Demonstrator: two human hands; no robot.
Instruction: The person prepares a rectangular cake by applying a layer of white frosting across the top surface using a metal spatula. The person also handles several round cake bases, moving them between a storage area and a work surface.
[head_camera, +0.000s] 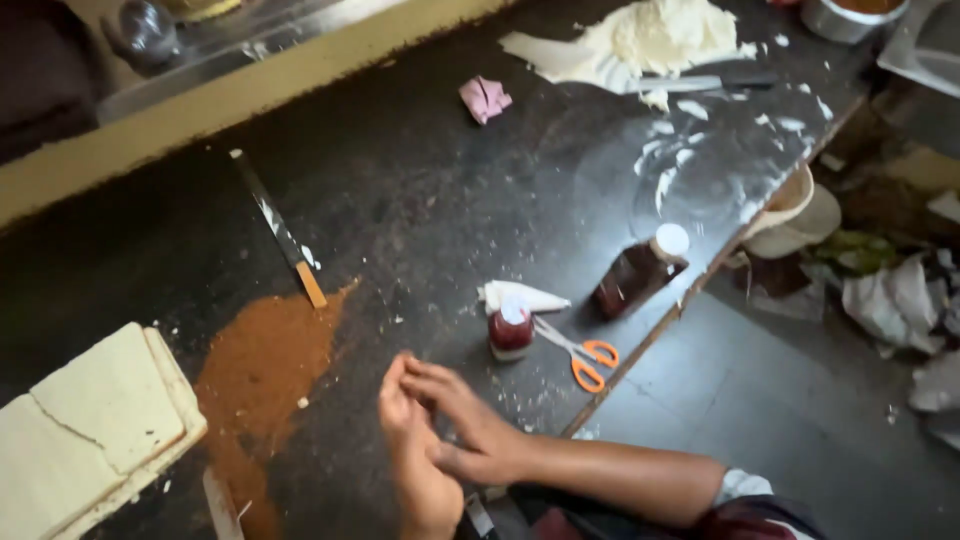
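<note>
Seen from above, two bare hands meet at the near edge of a dark, dusty surface (420, 190). The right hand (470, 425) lies across the left hand (415, 470), palms pressed together; whether the grip holds anything cannot be told. Nearest, just beyond the fingertips and not touching them, stands a small red bottle with a white cap (511, 330). Beside it lie orange-handled scissors (580, 355) and a white piping cone (522, 296).
</note>
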